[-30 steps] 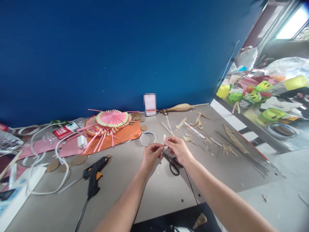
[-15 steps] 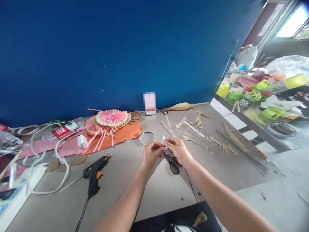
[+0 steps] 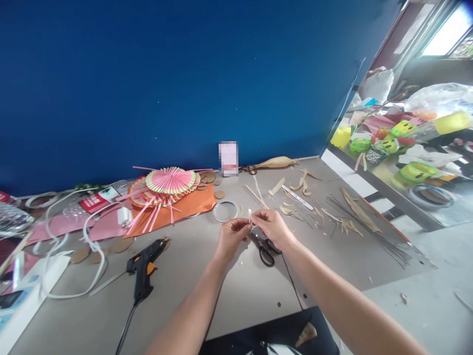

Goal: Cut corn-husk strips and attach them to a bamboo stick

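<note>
My left hand (image 3: pixel 232 236) and my right hand (image 3: pixel 274 228) meet above the table, thumbs and fingertips pinched together. Between them is a small piece of pale dried husk (image 3: pixel 250 213), its tip standing up; the fingers cover its lower part. Black-handled scissors (image 3: pixel 266 256) lie just below, partly hidden by my right hand. To the right are scattered curled husk pieces (image 3: pixel 287 210) and several thin wires (image 3: pixel 384 241). A clear ring-shaped roll (image 3: pixel 225 211) lies beyond my left hand.
A black glue gun (image 3: pixel 141 270) with its cord lies on the left. Behind it are pink pleated paper fans (image 3: pixel 172 181) on orange paper (image 3: pixel 148 223), a white cable, and a power strip (image 3: pixel 33 305). A blue panel (image 3: pixel 185 88) closes off the back.
My hands stay almost in place, still pinched together. The pale husk tip shows slightly more upright between the fingers. Nothing else has visibly moved.
</note>
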`<state>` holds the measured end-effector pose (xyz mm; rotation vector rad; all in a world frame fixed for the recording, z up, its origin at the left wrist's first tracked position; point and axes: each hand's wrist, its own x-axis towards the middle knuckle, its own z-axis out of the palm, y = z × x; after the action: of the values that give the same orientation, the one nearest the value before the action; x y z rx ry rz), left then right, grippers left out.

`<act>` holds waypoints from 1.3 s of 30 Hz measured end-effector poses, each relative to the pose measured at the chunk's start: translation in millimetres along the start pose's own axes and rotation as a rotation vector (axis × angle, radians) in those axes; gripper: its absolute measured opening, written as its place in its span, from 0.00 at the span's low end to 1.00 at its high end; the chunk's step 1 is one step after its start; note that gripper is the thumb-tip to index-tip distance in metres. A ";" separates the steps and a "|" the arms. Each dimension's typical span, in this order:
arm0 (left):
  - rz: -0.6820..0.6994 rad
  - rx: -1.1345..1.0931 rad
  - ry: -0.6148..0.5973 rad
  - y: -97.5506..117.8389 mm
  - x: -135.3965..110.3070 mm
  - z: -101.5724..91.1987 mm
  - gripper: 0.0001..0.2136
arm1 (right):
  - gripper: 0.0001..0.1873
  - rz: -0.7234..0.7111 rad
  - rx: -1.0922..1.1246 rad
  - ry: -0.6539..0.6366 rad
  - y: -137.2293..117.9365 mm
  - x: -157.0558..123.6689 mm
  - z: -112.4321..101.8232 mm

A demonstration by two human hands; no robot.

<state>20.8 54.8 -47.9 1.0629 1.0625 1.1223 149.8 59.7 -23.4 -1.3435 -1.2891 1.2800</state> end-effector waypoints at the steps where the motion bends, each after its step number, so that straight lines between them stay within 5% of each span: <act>1: -0.002 -0.003 0.004 0.2 -0.2 0.2 0.11 | 0.09 -0.002 -0.016 0.004 0.6 0.2 -0.3; 15: -0.020 -0.003 0.005 0.2 0.1 -0.2 0.11 | 0.10 0.029 0.067 -0.044 1.7 -0.8 1.9; 39: -0.076 0.039 -0.066 3.5 -1.9 0.3 0.12 | 0.12 -0.063 -0.244 -0.047 -0.7 -3.5 -5.4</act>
<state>20.4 53.3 -44.1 1.0743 1.0673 1.0034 155.4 56.8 -21.7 -1.4345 -1.5479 1.1441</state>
